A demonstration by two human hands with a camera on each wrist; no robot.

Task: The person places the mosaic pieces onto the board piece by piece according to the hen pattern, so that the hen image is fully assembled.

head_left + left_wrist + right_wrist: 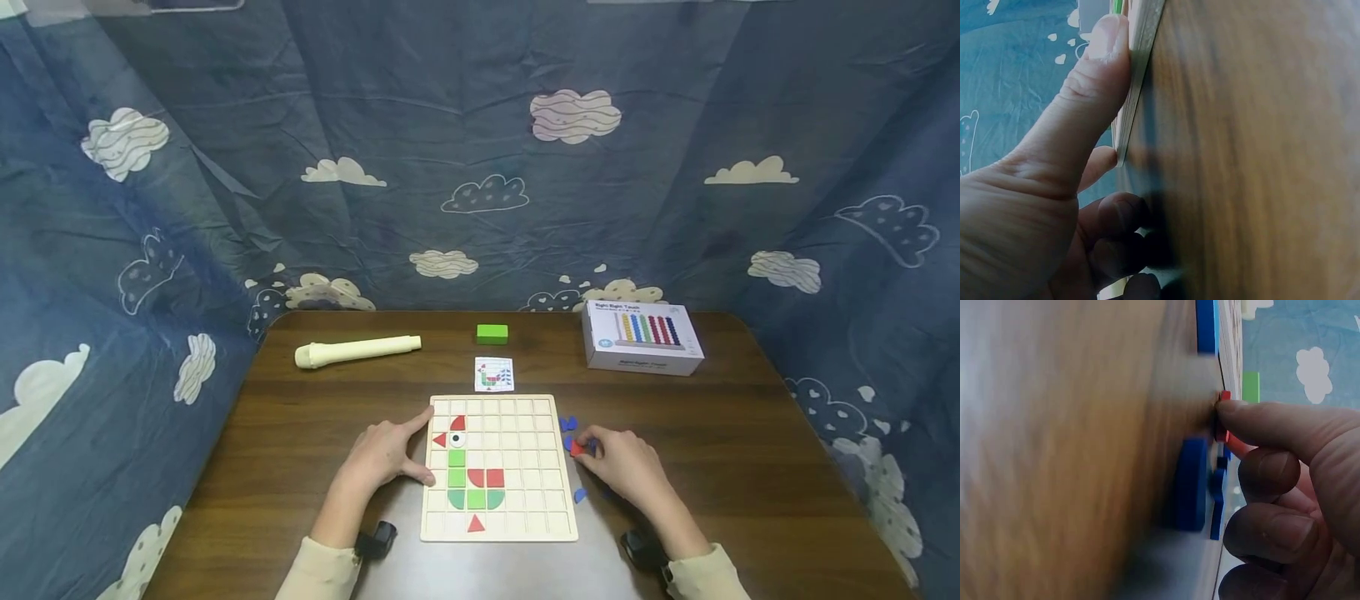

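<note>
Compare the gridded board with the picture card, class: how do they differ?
The board is far larger than the card. The card shows blue shapes on its right; the board bears none. The left hand touches the board; the card lies untouched. Both show a bird-like pattern with red and green.

Bench (772,467) across the lower half of the frame; grid board (535,454) at lower centre, tiles (457,477) mainly on its left half. Left grip (381,454) at the board's left edge; right grip (622,458) beside its right edge, among loose pieces (580,496). Behind the board, card (493,374), then block (492,334); microphone (357,351) left of these, box (642,337) right; curtain (450,100) behind all.
</note>
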